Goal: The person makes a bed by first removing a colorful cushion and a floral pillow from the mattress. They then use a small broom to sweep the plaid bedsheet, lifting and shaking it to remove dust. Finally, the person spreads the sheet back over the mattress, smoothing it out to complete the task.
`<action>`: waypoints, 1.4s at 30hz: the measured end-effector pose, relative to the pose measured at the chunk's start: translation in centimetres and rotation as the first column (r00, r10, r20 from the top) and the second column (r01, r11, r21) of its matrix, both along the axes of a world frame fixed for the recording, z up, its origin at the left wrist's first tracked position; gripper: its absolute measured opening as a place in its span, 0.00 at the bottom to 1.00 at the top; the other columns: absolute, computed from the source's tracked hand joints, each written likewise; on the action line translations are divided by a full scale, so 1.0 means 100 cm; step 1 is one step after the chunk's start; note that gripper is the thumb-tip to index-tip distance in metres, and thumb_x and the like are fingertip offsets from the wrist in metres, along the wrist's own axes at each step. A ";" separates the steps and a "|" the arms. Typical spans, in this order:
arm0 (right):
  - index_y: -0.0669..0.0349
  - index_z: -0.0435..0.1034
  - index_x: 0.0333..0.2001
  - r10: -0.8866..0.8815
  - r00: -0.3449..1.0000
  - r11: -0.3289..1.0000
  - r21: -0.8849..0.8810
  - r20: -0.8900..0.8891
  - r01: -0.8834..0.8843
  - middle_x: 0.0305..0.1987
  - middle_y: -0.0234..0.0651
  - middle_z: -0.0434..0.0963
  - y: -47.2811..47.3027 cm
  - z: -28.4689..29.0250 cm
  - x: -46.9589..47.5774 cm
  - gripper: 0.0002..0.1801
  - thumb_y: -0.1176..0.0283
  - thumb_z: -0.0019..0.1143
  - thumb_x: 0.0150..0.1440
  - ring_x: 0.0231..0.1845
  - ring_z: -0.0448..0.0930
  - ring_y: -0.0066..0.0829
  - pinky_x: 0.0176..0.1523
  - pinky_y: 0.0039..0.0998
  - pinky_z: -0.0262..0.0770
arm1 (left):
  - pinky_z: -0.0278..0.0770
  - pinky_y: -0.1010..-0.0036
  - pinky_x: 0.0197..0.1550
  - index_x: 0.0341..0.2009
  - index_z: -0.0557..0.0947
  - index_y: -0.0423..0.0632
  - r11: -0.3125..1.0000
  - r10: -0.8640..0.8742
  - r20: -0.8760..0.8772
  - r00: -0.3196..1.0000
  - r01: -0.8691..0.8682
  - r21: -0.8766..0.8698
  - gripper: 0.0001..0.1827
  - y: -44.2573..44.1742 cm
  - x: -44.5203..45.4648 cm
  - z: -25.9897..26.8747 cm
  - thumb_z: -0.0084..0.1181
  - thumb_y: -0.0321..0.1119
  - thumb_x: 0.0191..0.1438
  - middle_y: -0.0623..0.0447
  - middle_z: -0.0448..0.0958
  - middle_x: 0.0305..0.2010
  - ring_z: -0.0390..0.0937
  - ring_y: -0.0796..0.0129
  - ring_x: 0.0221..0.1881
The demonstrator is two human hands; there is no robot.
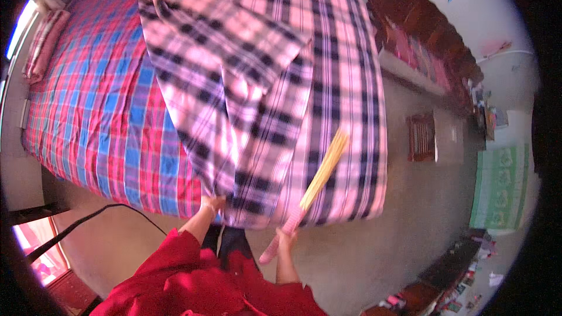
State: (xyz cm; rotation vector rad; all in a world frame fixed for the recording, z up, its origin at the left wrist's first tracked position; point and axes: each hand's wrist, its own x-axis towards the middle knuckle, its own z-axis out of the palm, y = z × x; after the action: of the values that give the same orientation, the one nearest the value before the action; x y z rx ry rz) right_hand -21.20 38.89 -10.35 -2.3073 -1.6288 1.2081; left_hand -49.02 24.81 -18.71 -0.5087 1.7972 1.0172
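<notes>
A mattress fills the middle of the head view. Over its right part lies a pink and black plaid sheet point(342, 74), partly folded back on itself. My left hand point(213, 203) grips the sheet's gathered edge at the near side of the bed. The red and blue checked mattress surface point(109, 131) shows on the left. In my right hand point(287, 235) is a straw hand broom point(324, 171), held by its pink wrapped handle. Its bristles point away from me, over the right part of the sheet.
A rolled plaid bundle point(46, 46) lies at the far left edge of the bed. To the right stands a seat with a brown cover point(421, 17). A small brown slatted wooden piece point(421, 137) is on the grey floor point(360, 267). Green cloth point(499, 188) hangs at far right.
</notes>
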 end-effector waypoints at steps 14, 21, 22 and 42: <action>0.66 0.67 0.42 0.592 0.751 0.788 0.017 -0.294 -0.615 0.36 0.45 0.77 -0.020 0.045 -0.078 0.32 0.62 0.70 0.34 0.37 0.78 0.40 0.42 0.37 0.72 | 0.76 0.64 0.35 0.29 0.81 0.41 0.812 -0.162 -0.166 0.973 0.036 -0.583 0.19 -0.010 0.026 0.015 0.68 0.41 0.36 0.46 0.80 0.32 0.79 0.59 0.33; 0.64 0.67 0.40 0.648 0.559 0.695 0.101 -0.517 -0.712 0.33 0.41 0.77 -0.007 0.046 -0.069 0.26 0.65 0.67 0.39 0.34 0.77 0.33 0.39 0.31 0.72 | 0.75 0.72 0.28 0.22 0.81 0.41 0.990 -0.137 -0.090 0.986 0.132 -0.056 0.08 0.029 0.032 0.072 0.57 0.32 0.43 0.51 0.75 0.17 0.77 0.65 0.23; 0.64 0.66 0.40 0.629 0.467 0.677 0.143 -0.622 -0.722 0.33 0.40 0.77 -0.004 0.051 -0.071 0.25 0.67 0.67 0.40 0.34 0.77 0.30 0.39 0.30 0.72 | 0.75 0.75 0.28 0.23 0.80 0.39 0.957 0.021 -0.078 0.997 0.002 0.290 0.05 0.027 0.036 0.063 0.58 0.29 0.43 0.54 0.74 0.18 0.76 0.70 0.23; 0.78 0.68 0.37 0.507 0.525 0.506 0.729 -0.683 0.461 0.38 0.53 0.75 0.568 0.533 -0.331 0.30 0.61 0.67 0.39 0.36 0.75 0.39 0.42 0.35 0.73 | 0.70 0.56 0.35 0.27 0.75 0.39 0.959 -0.277 -0.638 0.718 0.251 -0.134 0.09 0.048 0.035 0.176 0.48 0.31 0.45 0.36 0.74 0.28 0.73 0.42 0.34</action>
State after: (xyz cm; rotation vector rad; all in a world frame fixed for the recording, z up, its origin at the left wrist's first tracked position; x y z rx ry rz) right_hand -54.29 95.67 42.98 -0.7315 -1.2973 0.8749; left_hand -45.49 29.59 -1.08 0.1293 2.4261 1.0263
